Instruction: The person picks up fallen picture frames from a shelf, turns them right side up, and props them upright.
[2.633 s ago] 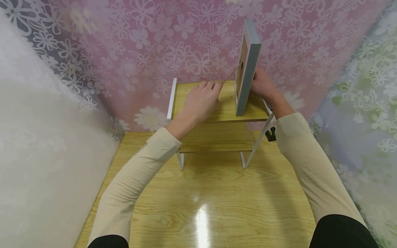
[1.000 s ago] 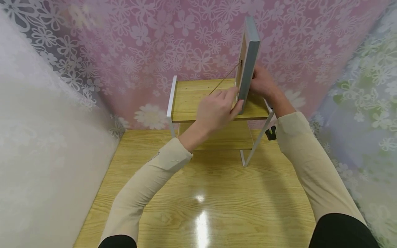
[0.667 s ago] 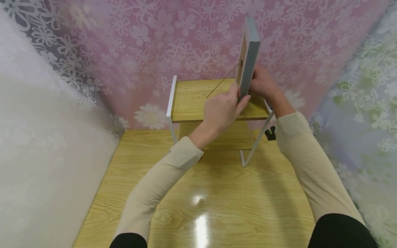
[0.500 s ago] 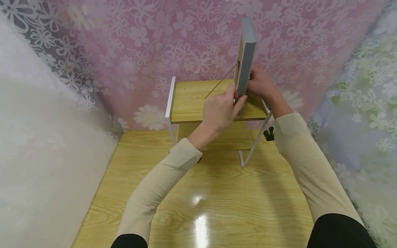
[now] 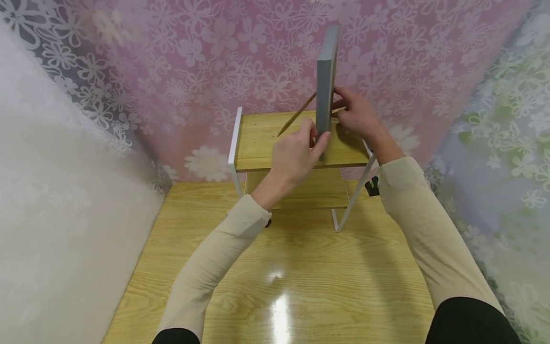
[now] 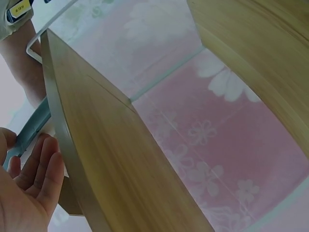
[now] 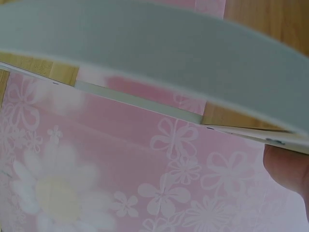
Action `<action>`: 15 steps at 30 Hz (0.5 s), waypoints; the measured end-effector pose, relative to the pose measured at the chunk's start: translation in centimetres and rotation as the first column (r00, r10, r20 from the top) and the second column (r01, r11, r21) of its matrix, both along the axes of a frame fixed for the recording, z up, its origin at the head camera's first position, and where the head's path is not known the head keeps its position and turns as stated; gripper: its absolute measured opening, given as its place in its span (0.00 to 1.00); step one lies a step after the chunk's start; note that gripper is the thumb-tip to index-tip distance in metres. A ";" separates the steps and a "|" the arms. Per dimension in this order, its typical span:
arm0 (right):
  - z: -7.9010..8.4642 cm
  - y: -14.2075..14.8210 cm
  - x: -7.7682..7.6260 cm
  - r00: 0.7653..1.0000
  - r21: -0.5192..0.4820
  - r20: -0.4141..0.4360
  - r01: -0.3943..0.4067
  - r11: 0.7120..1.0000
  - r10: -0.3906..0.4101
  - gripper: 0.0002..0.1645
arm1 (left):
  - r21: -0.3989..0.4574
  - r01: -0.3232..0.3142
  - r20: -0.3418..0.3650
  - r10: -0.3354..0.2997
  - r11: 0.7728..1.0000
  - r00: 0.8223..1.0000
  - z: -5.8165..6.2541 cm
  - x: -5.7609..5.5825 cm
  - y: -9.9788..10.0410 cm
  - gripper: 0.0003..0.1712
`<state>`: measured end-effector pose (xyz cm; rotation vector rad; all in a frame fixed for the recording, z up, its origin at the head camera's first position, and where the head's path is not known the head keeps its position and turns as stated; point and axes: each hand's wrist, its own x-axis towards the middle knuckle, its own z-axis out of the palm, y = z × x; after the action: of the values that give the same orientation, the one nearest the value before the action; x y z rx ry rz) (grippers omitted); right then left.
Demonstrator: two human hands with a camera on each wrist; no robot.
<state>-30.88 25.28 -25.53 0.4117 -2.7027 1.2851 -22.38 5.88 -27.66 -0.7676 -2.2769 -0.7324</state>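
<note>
A grey-blue picture frame [image 5: 323, 91] stands upright, nearly edge-on in the head view, on the top board of a small two-tier wooden rack [image 5: 259, 143]. A thin brown stand leg [image 5: 296, 114] slants down from its left side toward the board. My left hand [image 5: 294, 155] pinches the frame's near lower edge between thumb and fingers. In the left wrist view, that hand [image 6: 31, 188] is at the grey-blue edge [image 6: 31, 125]. My right hand [image 5: 358, 114] has its fingers spread against the frame's right face. Part of it [image 7: 289, 166] shows in the right wrist view.
White metal legs [image 5: 354, 196] carry the rack's two boards. A pink flowered curtain [image 5: 206, 91] hangs behind, with a pale curtain [image 5: 64, 215] at the left and another [image 5: 485, 191] at the right. A small black object [image 5: 372, 186] shows beside the rack's right leg.
My left hand has left the stand leg and taken hold of the frame's near edge. The frame has moved left and turned, so its right face now shows. My right hand's fingers have come into view.
</note>
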 end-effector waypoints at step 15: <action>-0.1 -0.2 0.2 1.000 0.050 -0.026 0.001 0.999 0.000 0.41 | 0.153 0.009 0.060 -0.018 0.988 0.998 -0.7 -0.3 -1.1 0.14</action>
<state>-30.73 25.10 -25.62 0.4304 -2.7174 1.2058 -22.66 4.77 -28.37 -0.6983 -2.2406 -0.9360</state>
